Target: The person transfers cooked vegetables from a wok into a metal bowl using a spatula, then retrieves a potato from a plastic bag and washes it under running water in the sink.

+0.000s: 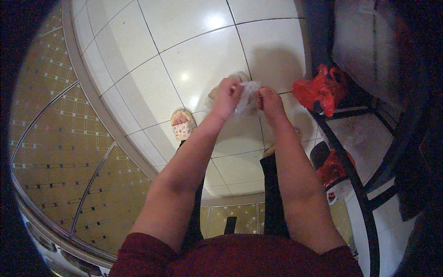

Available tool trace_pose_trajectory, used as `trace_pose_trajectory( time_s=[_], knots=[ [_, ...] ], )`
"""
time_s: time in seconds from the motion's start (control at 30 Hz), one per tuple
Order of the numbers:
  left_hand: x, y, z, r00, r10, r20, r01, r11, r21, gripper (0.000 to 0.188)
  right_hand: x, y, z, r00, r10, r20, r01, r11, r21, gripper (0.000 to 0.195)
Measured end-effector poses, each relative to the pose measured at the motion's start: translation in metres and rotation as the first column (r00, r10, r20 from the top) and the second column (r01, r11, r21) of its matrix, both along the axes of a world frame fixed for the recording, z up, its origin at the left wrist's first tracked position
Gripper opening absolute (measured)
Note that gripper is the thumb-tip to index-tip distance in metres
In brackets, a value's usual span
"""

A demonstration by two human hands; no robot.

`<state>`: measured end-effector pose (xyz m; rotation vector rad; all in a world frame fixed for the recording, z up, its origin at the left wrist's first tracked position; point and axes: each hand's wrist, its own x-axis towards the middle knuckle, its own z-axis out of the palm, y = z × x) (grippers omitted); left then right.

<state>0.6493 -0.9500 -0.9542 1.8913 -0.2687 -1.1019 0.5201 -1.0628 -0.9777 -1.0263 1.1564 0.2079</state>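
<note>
Both my arms reach forward over the tiled floor, with a clear plastic bag between the hands. My left hand pinches the bag's thin upper part at its left side. At the right side, my right hand has curled fingers gripping the same crumpled plastic. The fuller part of the bag hangs behind and below my left hand. Something pale or brownish shows faintly inside it, too blurred to name.
White floor tiles lie below, with my patterned slipper at the left. Patterned cabinet doors curve along the left. To the right, a red plastic bag rests on a dark metal frame. Another red bag sits lower.
</note>
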Motion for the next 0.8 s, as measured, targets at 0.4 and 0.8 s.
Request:
trace_pose_trajectory(
  time_s=[0.4, 0.8],
  knots=[
    [0.005, -0.001, 0.016, 0.795, 0.491, -0.357, -0.512, 0.858, 0.040, 0.036, 0.010, 0.026, -0.007, 0.908, 0.419, 0.027, -0.369, 0.827, -0.424, 0.032],
    [-0.002, 0.022, 0.018, 0.935, 0.288, -0.206, -0.250, 0.949, 0.192, 0.021, -0.033, 0.023, -0.014, 0.987, -0.119, -0.106, 0.080, 0.945, -0.316, 0.026]
  ],
)
